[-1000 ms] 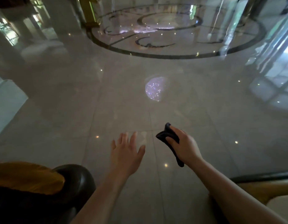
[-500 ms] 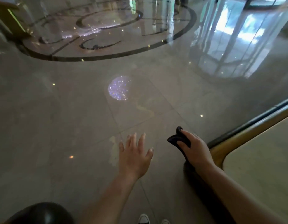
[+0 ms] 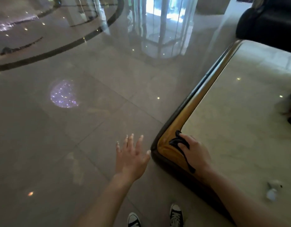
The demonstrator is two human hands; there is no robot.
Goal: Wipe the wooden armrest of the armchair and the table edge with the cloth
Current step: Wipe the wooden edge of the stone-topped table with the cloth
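A low table with a pale stone top and a rounded wooden edge fills the right side. My right hand presses a dark cloth onto the wooden edge at the table's near left corner. The cloth's tail hangs back under my wrist. My left hand hovers over the floor just left of that corner, fingers spread, holding nothing. The armchair I was beside is out of view.
A dark leather seat stands beyond the table's far end. A small white object lies on the table top near my right forearm, and a dark blurred thing sits at the right edge. Polished floor spreads to the left; my shoes are below.
The view has swung right, away from the armchair, and the table has come fully into sight. My right hand has brought the cloth down onto the table's corner edge.
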